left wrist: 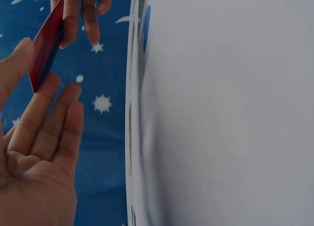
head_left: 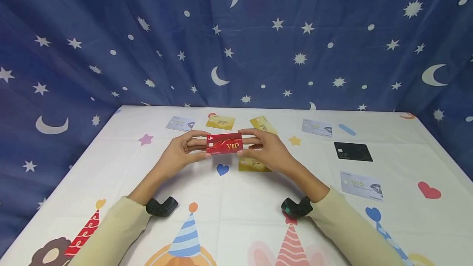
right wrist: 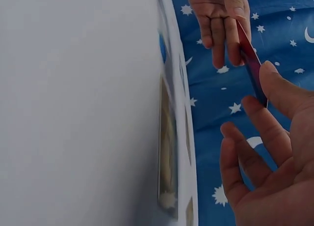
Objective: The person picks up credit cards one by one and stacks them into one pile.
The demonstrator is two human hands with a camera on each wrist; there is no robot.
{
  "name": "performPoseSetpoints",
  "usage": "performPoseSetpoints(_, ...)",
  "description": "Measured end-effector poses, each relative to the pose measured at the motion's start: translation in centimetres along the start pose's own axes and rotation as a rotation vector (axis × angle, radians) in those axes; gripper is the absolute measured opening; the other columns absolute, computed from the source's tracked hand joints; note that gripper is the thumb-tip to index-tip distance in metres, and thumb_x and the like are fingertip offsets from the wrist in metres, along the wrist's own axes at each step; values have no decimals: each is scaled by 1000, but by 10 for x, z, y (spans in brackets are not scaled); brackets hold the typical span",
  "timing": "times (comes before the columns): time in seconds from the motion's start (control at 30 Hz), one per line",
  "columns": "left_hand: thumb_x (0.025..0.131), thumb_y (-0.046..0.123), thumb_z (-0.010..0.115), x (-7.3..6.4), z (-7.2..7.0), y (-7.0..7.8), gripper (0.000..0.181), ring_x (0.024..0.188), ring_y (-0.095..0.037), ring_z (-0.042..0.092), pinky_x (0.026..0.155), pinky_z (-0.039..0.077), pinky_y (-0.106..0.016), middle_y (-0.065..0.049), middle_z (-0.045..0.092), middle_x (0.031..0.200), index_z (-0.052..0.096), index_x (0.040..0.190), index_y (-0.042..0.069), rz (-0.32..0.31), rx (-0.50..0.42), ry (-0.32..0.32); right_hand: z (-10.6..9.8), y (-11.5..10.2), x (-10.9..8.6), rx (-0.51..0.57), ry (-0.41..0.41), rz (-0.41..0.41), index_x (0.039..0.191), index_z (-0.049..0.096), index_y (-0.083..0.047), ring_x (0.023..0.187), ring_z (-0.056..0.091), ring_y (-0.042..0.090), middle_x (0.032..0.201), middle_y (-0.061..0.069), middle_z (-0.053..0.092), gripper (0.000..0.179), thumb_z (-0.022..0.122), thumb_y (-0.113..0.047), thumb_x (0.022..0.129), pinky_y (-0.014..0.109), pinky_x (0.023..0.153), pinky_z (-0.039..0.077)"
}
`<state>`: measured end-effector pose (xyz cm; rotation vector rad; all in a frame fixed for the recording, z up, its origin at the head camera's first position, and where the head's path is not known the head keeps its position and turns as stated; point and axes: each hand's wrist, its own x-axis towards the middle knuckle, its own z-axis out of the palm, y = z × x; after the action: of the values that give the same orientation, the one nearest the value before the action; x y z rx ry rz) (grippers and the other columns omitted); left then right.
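A red VIP card [head_left: 224, 143] with gold lettering is held up above the table, its face toward the head camera. My left hand [head_left: 180, 151] pinches its left end between thumb and fingers. At the opposite end, my right hand [head_left: 267, 149] pinches the card the same way. Both wrist views show the red card [left wrist: 47, 46] nearly edge-on, with the thumb on one face and fingertips on the other. Below the right hand lies a gold card [head_left: 255, 165], partly hidden by that hand.
Behind the hands lie a silver card [head_left: 180, 123], a gold card [head_left: 220, 122] and a tilted gold card [head_left: 263, 124]. On the right are a silver card [head_left: 317, 128], a black card [head_left: 353, 152] and another silver card [head_left: 361, 186]. A starry blue curtain [head_left: 258, 36] hangs behind the table.
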<state>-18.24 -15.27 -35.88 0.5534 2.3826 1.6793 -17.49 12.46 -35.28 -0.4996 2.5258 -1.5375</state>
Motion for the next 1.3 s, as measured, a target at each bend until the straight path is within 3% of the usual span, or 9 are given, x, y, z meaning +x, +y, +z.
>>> performPoseSetpoints(0.2,76,24,82,4,14,1,59,104,-14,63,90,45,-42,-2,69,111,56,128,13,-4,52,-16,-11,5,-12,-71,9,-4,135,54,-20,103,64,15,111,-6,68,62,79,-33,79,37,84,50)
performPoseSetpoints(0.43,74,30,83,11,29,6,58,108,-15,61,92,43,-47,3,69,109,58,125,19,34,117,-19,-23,10,-25,-125,27,12,137,52,-18,106,63,18,113,-3,68,65,79,-32,80,38,83,50)
performPoseSetpoints(0.7,73,28,84,16,44,6,53,108,-19,58,91,45,-42,7,65,114,63,122,19,81,200,-16,-29,23,-38,-152,34,-9,137,52,-15,106,62,16,110,-5,69,66,79,-31,79,42,87,46)
performPoseSetpoints(0.93,71,25,86,20,54,2,54,102,-19,56,86,44,-39,5,63,111,65,120,16,140,250,-33,-32,32,-47,-140,47,-21,134,55,-16,98,65,19,109,0,69,61,80,-26,79,37,82,50)
performPoseSetpoints(1.1,71,23,86,20,58,-2,54,97,-19,55,81,44,-38,1,63,108,65,120,16,125,269,-28,-32,37,-46,-182,56,-57,130,57,-16,97,60,18,103,-1,68,59,81,-25,77,33,79,50)
performPoseSetpoints(1.3,70,24,87,25,66,-7,54,91,-17,53,77,43,-34,1,61,103,66,119,15,110,282,-22,-33,40,-45,-237,78,-40,126,60,-14,78,52,18,87,-1,59,58,84,-24,74,30,68,45)
